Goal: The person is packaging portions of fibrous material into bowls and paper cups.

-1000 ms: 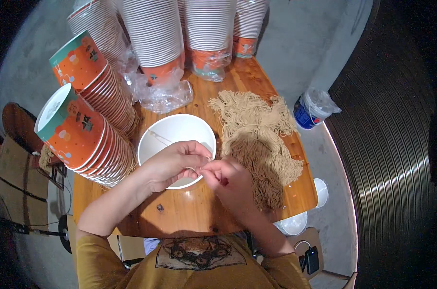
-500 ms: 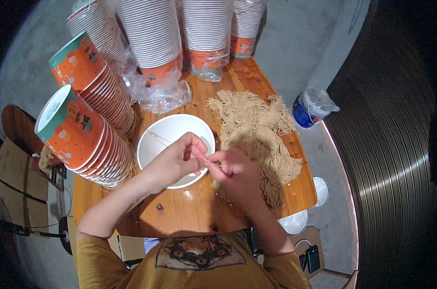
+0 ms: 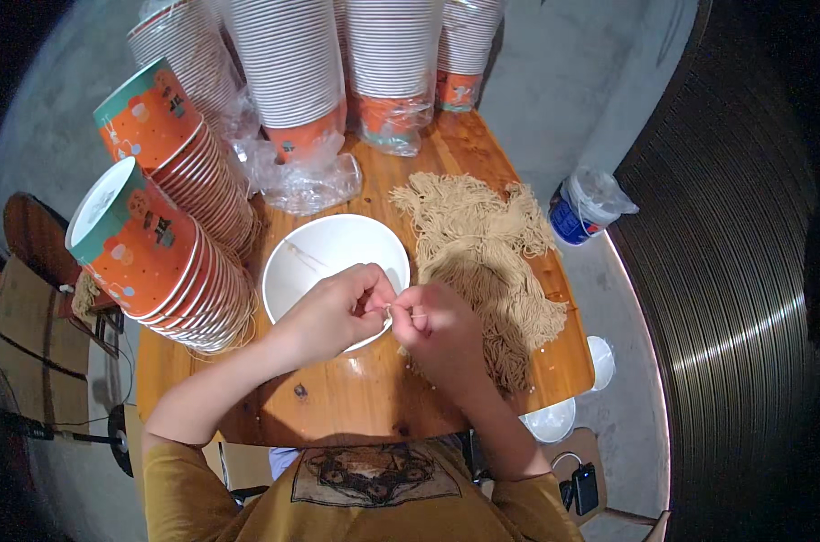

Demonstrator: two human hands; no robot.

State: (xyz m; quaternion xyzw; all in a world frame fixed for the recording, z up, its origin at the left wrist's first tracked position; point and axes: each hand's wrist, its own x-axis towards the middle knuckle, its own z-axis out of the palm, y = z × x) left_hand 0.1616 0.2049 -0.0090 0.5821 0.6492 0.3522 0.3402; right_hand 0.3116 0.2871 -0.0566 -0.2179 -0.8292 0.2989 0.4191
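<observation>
Centrally, both hands meet over the near rim of the white bowl, which stands upright on the wooden table. The left hand lies across the bowl's near edge, its fingers curled narrow and pinched at the tips. The right hand sits just beside it, over the table between the bowl and the pile of tan strings, its fingers likewise pinched narrow. A thin string spans the small gap between the two sets of fingertips; both hands hold it. One pale strand lies inside the bowl near its far wall. The string pile lies to the right of the bowl, touching the right hand's outer side. Stacks of orange paper cups lie tilted on the table's left edge, just beside the bowl.
</observation>
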